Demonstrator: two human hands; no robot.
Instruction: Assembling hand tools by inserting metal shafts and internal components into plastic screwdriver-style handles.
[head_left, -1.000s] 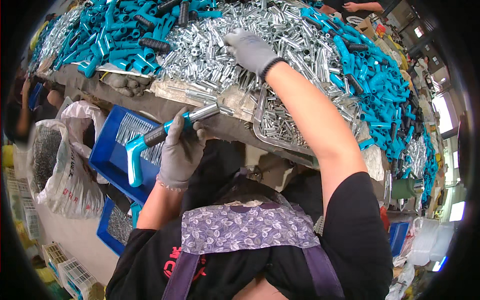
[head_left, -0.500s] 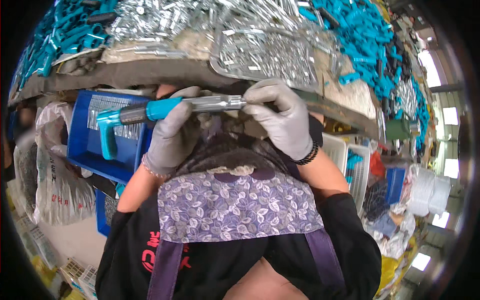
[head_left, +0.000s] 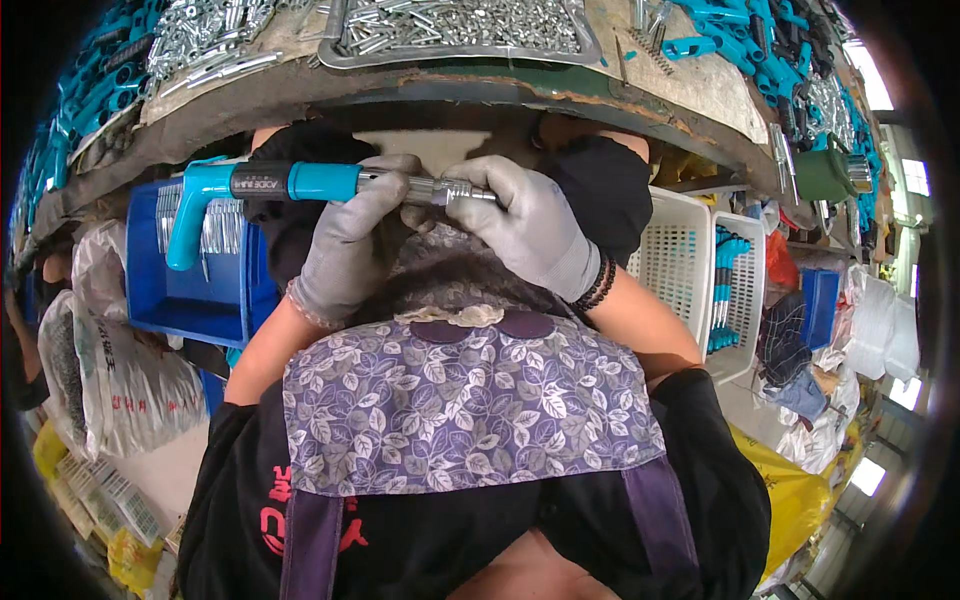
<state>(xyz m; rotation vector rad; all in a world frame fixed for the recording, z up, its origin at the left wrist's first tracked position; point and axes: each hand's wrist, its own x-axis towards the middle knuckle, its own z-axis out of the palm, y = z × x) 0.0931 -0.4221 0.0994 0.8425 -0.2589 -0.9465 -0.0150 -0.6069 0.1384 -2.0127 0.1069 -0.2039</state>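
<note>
Left hand [head_left: 352, 238]'s got a teal pistol-shaped tool [head_left: 323, 182] gripped just off the near edge of the table [head_left: 690, 88], right hand [head_left: 535, 222]'s pinching the tool's metal tip [head_left: 484, 193].

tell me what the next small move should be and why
Probably a slight twist or push of the silver tip with the right hand, keeping the left hand steady. The right thumb and fingers are at that tip, while the left hand grips the teal tool near its silver barrel, so it seems braced for it.
</note>
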